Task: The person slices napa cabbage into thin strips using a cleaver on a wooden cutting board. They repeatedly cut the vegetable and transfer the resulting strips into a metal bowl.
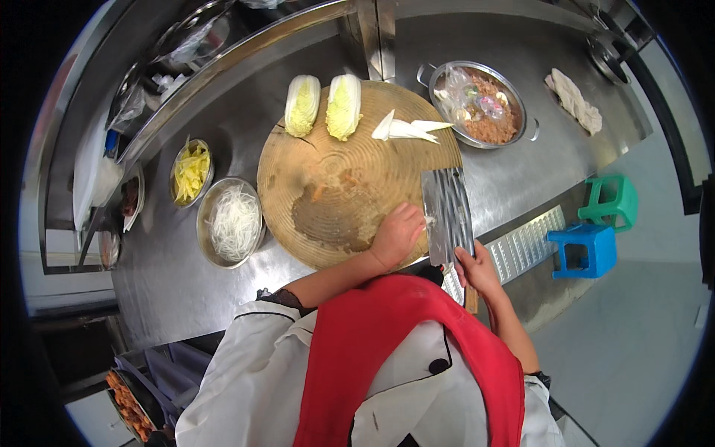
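My right hand (476, 269) grips the wooden-handled cleaver (447, 215), whose broad, wavy-patterned blade lies over the right edge of the round wooden chopping block (357, 167). Fingers curled together, my left hand (397, 234) is at the blade's left side, near its edge. Small pale scraps (429, 220) show there by the fingertips; whether the hand holds anything is hidden. Two pieces of napa cabbage (303, 106) stand out at the block's far side, the other piece (343, 106) just to the right. White cabbage leaf pieces (406, 129) lie at the far right of the block.
Left of the block are a bowl of white shreds (234, 223) and a smaller bowl of yellow strips (192, 172). A two-handled steel pot (485, 106) with reddish mince and plastic bags stands far right, a cloth (574, 101) beyond. Blue (584, 251) and green stools (611, 201) stand below the counter.
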`<state>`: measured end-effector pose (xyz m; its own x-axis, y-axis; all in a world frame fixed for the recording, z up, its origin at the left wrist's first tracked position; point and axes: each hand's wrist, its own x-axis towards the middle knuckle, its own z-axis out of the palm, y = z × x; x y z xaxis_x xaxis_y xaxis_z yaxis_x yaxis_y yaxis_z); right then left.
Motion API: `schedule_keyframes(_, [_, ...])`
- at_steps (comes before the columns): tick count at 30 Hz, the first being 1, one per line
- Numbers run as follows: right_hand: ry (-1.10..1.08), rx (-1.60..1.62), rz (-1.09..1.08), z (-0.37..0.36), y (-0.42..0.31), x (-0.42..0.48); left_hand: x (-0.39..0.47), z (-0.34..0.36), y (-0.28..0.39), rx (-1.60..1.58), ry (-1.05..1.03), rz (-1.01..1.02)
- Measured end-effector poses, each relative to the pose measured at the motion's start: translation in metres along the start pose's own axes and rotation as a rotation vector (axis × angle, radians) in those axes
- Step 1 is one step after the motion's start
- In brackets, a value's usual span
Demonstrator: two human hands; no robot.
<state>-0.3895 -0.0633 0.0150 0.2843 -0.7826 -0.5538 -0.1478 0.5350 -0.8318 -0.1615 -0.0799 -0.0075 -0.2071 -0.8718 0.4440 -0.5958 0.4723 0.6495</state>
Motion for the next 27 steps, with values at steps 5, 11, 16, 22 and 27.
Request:
schedule_keyframes(5, [0.064,0.056,-0.043,-0.002,0.002,-0.01,-0.006,0.002,0.0,0.037,0.024,-0.026])
schedule_keyframes(11, [0.112,0.076,-0.078,0.0,-0.005,-0.017,-0.008,-0.03,0.02,0.01,0.055,-0.191])
schedule_keyframes(16, [0.073,0.002,-0.188,0.014,-0.033,-0.016,0.03,-0.091,0.062,-0.393,0.126,-0.253])
schedule_keyframes(22, [0.15,0.059,-0.381,0.041,-0.057,-0.008,0.084,-0.216,0.193,-1.174,-0.21,-0.012])
schedule_keyframes(27, [-0.021,0.002,-0.254,0.061,-0.078,-0.012,0.08,-0.234,0.232,-1.26,-0.403,0.033])
